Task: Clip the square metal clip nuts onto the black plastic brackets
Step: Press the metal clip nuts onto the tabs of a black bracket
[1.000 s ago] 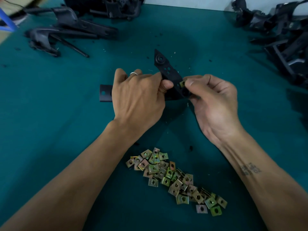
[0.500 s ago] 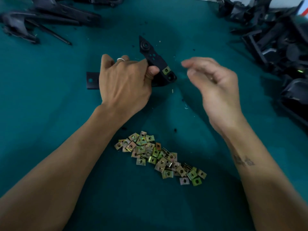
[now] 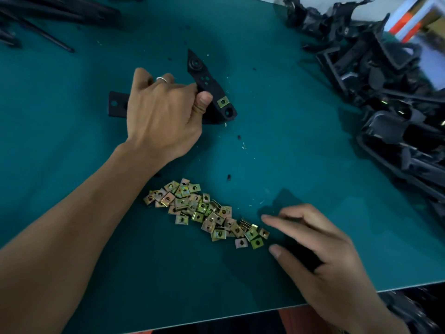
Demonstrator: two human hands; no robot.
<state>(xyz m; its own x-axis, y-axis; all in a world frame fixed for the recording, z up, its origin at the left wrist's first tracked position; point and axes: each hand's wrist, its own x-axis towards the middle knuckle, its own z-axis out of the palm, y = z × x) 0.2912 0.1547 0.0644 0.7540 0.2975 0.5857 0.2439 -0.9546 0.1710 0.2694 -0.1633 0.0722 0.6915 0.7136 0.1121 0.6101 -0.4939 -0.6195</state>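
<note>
The left hand (image 3: 161,116) grips the bracket (image 3: 212,92) with one nut (image 3: 222,101) on, while the loose, empty right hand (image 3: 317,256) must pinch a nut from the pile (image 3: 204,210).

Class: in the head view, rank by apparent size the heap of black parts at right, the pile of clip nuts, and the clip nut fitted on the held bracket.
1. Heap of black parts
2. Pile of clip nuts
3. Fitted clip nut

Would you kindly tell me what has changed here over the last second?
The right hand let go of the clip nut it was pressing onto the black bracket and moved down to the pile of clip nuts, holding nothing yet. The left hand still grips the bracket.
</note>
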